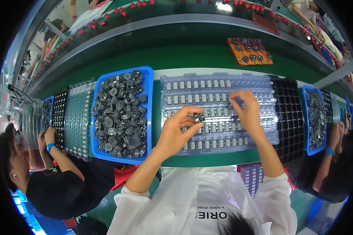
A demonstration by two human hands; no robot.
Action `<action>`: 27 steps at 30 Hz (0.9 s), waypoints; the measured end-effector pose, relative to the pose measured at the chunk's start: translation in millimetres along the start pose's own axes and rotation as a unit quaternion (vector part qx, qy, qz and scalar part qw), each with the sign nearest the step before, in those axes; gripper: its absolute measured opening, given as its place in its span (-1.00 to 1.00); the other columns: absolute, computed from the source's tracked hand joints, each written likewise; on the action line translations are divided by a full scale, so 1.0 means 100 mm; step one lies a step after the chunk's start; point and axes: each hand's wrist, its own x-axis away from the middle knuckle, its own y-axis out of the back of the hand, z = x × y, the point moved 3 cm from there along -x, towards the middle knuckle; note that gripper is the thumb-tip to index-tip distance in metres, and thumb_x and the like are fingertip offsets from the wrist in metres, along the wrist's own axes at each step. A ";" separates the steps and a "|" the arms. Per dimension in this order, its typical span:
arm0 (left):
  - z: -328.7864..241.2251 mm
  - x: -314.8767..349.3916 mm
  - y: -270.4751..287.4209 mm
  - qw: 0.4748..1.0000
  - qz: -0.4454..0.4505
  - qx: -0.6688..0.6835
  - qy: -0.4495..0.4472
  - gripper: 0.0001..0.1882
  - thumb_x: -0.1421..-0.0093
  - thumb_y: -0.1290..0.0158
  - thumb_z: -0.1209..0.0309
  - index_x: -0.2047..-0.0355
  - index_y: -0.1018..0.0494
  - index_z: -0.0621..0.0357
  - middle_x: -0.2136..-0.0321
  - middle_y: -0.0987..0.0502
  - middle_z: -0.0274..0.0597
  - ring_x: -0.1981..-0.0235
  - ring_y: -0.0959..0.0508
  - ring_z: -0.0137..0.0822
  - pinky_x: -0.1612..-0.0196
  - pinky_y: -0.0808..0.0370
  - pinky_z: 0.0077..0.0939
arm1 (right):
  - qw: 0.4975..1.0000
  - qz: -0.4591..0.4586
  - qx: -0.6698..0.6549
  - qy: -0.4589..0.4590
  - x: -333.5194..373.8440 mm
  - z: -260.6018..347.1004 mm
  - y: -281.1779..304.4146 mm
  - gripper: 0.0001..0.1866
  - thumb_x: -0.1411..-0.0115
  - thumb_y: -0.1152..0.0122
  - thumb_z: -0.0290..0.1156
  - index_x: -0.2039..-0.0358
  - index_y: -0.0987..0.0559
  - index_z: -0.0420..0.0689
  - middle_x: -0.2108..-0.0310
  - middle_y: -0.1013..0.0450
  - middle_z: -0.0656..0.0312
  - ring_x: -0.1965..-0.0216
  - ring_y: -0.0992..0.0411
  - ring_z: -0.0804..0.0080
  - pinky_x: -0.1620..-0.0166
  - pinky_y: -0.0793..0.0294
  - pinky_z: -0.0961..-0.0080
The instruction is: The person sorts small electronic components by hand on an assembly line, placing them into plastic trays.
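Between the thumb and fingers of my left hand (175, 128) is a small round circuit board part (199, 117), its component side facing up. My left hand is over a clear plastic tray (255, 83) with rows of silver cylinders (219, 112). Further right, my right hand (247, 111) reaches over the same tray, its thumb and index finger curled together at the right end of the second row from the back. Whatever lies between those fingertips is hidden. My two hands are apart.
Left of the tray stands a blue bin (150, 90) heaped with grey round parts (119, 113). On the right lies a black compartment tray (289, 117). An orange board (250, 51) carrying several round parts rests further back. Co-workers sit at both sides, with another blue bin (306, 113) on the right.
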 end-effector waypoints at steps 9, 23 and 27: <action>0.12 -0.02 -0.19 0.992 -0.006 0.121 -0.033 -0.73 -0.07 -0.08 0.72 0.18 -0.45 0.29 0.09 -0.44 -0.10 0.11 -0.49 -0.39 0.08 -0.48 -0.53 | 0.908 0.041 -0.377 -0.177 0.27 0.52 0.07 -0.76 -0.06 -0.17 -0.75 0.21 -0.50 -0.35 0.18 -0.43 0.09 0.17 -0.46 0.40 0.14 -0.56 0.55; -0.09 0.20 -0.29 0.995 -0.027 -0.018 -0.091 -0.44 -0.03 -0.14 0.72 -0.08 -0.32 0.22 0.09 -0.48 -0.06 0.22 -0.55 -0.40 0.15 -0.57 -0.54 | 0.985 0.015 -0.173 -0.016 0.43 0.89 0.34 -0.74 0.08 -0.26 -0.75 0.32 -0.62 -0.24 0.27 -0.55 0.09 0.25 -0.53 0.34 0.20 -0.52 0.53; -0.12 0.22 -0.31 0.994 -0.030 -0.031 -0.103 -0.41 -0.02 -0.15 0.71 -0.09 -0.30 0.21 0.10 -0.50 -0.08 0.25 -0.56 -0.41 0.16 -0.57 -0.54 | 0.989 -0.004 -0.143 0.034 0.43 0.93 0.30 -0.75 0.12 -0.28 -0.73 0.36 -0.64 -0.22 0.34 -0.58 0.12 0.28 -0.55 0.29 0.20 -0.51 0.50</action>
